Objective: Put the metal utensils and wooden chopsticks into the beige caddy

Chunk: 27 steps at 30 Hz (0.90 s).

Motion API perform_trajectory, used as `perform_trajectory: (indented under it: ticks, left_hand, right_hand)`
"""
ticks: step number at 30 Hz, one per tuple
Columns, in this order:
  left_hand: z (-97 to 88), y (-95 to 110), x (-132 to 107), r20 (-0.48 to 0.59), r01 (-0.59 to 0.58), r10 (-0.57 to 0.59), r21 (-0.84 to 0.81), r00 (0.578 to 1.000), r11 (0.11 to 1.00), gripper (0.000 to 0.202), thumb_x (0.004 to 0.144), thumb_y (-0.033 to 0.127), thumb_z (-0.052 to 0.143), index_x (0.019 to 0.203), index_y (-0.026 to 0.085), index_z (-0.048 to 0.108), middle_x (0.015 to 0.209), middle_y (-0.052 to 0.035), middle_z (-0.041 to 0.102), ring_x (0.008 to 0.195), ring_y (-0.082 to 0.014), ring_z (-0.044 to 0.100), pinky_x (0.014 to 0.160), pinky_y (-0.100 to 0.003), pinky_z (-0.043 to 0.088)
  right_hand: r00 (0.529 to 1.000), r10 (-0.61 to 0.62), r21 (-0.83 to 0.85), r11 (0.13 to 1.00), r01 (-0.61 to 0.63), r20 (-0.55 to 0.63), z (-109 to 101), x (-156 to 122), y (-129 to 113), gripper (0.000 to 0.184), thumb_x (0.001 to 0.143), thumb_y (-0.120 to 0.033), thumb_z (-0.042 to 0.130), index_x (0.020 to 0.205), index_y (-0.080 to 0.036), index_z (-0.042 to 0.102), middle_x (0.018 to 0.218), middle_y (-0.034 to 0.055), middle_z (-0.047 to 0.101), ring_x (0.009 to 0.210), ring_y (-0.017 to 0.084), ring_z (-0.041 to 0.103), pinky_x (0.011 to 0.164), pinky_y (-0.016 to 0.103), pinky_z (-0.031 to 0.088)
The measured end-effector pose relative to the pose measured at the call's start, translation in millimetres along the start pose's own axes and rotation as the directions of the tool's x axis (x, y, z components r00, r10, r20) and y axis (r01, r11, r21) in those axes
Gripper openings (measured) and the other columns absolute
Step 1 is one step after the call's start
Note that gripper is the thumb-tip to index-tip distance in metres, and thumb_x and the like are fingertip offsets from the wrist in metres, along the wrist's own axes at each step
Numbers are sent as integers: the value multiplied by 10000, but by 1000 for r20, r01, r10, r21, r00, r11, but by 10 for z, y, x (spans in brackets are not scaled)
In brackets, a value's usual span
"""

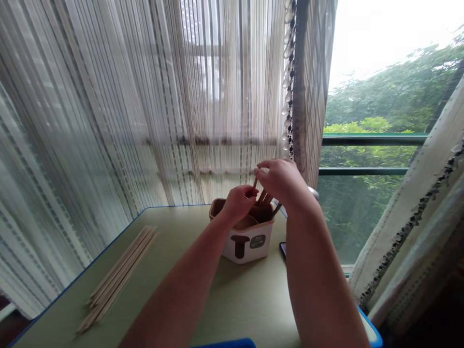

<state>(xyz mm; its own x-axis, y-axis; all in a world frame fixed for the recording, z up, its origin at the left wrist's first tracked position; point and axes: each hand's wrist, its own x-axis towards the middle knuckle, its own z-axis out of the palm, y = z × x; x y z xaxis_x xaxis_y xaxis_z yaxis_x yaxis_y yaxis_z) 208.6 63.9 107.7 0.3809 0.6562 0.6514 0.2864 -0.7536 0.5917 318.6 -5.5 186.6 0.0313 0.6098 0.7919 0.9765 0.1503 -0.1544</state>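
A white utensil holder [242,249] with a brown rim and brown inside stands on the table in front of me. Over its opening, my left hand [239,203] pinches a slim brown chopstick [255,183] low down. Higher up, my right hand [281,176] has its fingers closed around the upper end of the same stick. More brown sticks [266,198] lean out of the back compartment, beside the right wrist. A rounded brown utensil [246,222] shows inside the front compartment, partly behind my left hand. The right forearm hides part of a metal utensil [277,209].
A bundle of long pale wooden sticks [123,270] lies on the left of the blue-edged table [174,241]. A dark phone [283,249] pokes out next to my right forearm. Striped curtains [181,106] hang behind the table, with a window railing [373,140] at right.
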Motion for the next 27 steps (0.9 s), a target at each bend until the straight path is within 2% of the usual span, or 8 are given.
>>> perform_trajectory:
  ticks: [3, 10, 17, 23, 27]
  left_hand:
    - [-17, 3, -3, 4, 36, -36, 8, 999, 999, 143, 676, 102, 551, 740, 137, 674, 651, -6, 648, 622, -120, 569, 583, -224, 431]
    - [-37, 32, -8, -5, 72, -73, -60, 997, 996, 188, 726, 195, 583, 855, 138, 707, 749, -46, 700, 697, -151, 628, 639, -246, 467]
    - [-44, 49, -11, 20, 88, -87, -23, 996, 996, 193, 722, 217, 615, 875, 164, 719, 798, -62, 714, 747, -174, 648, 674, -272, 493]
    - [-46, 46, -9, 67, 69, -71, 31, 995, 997, 223, 733, 206, 588, 918, 184, 711, 833, -35, 718, 775, -156, 646, 693, -243, 484]
    - [-37, 57, -13, 87, 2, -14, 137, 996, 991, 248, 737, 145, 549, 913, 198, 715, 821, -19, 720, 749, -140, 637, 698, -233, 470]
  right_hand:
    - [999, 7, -15, 1000, -6, 44, 48, -19, 8, 253, 772, -304, 501, 890, -209, 704, 847, 96, 690, 904, 263, 583, 880, 433, 375]
    - [1000, 6, -68, 998, -4, 29, -22, -51, 18, 234, 766, -269, 484, 801, -222, 710, 720, 83, 683, 876, 267, 580, 827, 424, 405]
    - [988, 107, -166, 982, -88, 113, -95, -63, 4, 265, 778, -295, 455, 716, -189, 690, 723, 107, 669, 894, 283, 565, 823, 429, 400]
    - [968, 159, -185, 975, -123, 196, -176, -60, -22, 298, 793, -304, 421, 740, -157, 674, 786, 118, 663, 950, 268, 543, 835, 388, 391]
    - [963, 188, -172, 973, -156, 193, -228, -55, -56, 323, 804, -342, 421, 754, -144, 670, 780, 122, 656, 956, 264, 544, 828, 366, 394]
